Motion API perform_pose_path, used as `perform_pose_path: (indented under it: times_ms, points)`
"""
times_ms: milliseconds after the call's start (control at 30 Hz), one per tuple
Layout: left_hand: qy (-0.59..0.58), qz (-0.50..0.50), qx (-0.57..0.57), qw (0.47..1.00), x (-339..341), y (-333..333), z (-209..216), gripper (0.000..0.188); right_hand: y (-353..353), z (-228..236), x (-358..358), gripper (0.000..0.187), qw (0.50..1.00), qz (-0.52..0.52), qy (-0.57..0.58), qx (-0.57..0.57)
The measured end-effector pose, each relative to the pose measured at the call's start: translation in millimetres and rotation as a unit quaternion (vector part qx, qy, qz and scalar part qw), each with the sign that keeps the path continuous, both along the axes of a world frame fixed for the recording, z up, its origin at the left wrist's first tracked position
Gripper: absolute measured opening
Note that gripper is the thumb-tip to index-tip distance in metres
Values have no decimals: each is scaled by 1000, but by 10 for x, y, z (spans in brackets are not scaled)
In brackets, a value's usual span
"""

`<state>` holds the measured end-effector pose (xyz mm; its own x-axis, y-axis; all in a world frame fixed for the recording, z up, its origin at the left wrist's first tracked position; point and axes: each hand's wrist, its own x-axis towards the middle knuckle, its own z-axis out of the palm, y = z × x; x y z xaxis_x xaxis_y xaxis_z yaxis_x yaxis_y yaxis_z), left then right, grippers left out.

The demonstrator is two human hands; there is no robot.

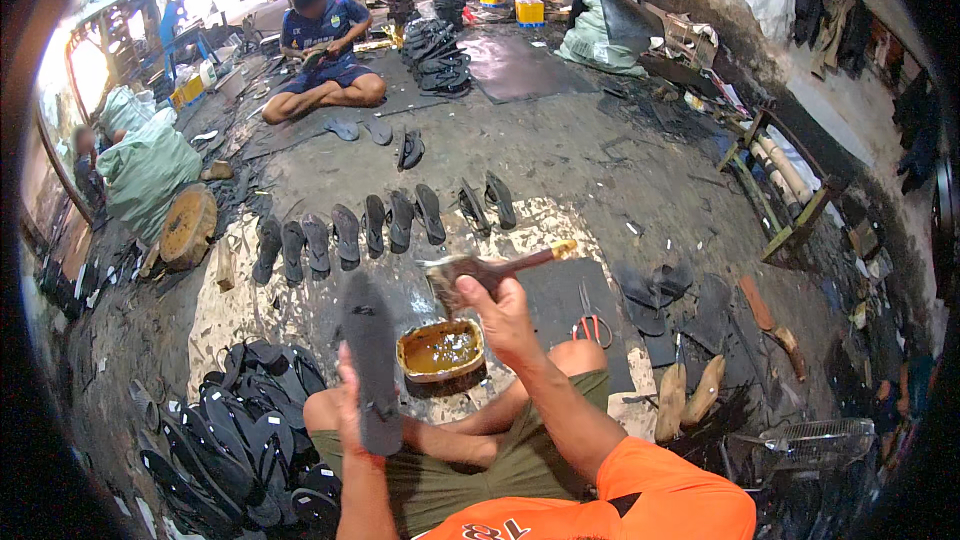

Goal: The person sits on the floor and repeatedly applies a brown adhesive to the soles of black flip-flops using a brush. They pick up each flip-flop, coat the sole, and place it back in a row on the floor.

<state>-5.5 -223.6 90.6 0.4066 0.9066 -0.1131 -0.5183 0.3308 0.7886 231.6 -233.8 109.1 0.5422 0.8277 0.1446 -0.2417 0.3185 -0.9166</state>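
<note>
Around you spreads a dark, littered floor [600, 160]; a pale, blotched sheet [238, 315] lies before you. Black sandals [240, 430] heap near left. Your left hand [350, 408] grips a dark sole [370, 350] left of the amber-filled tub [445, 374]; your right hand [505, 320] pinches a brush [510, 267] above it.

Footwear wkshop, w/ sandals [345, 235] lined up, scissors [588, 314], brush [530, 260] & liquid tub [447, 376].

1 dark, flat sandal sole [370, 370] is held up just left of 1 oblong tub [440, 376] of amber liquid [438, 348], above which 1 broad brush [508, 267] slants, its brown, yellow-tipped handle [540, 256] rising rightward.
</note>
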Motion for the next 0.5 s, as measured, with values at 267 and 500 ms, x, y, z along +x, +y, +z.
perform_pose_path:
  times_ms: [267, 500]
  points:
    - [-190, -78, -85, 975, 364, 47, -68, 47, -279, -9, -425, 32, 925, 41, -372, 72]
    - [-146, -119, -56, 980, 111, -229, -337, 51, 213, 167, -148, 37, 969, -27, -242, -31]
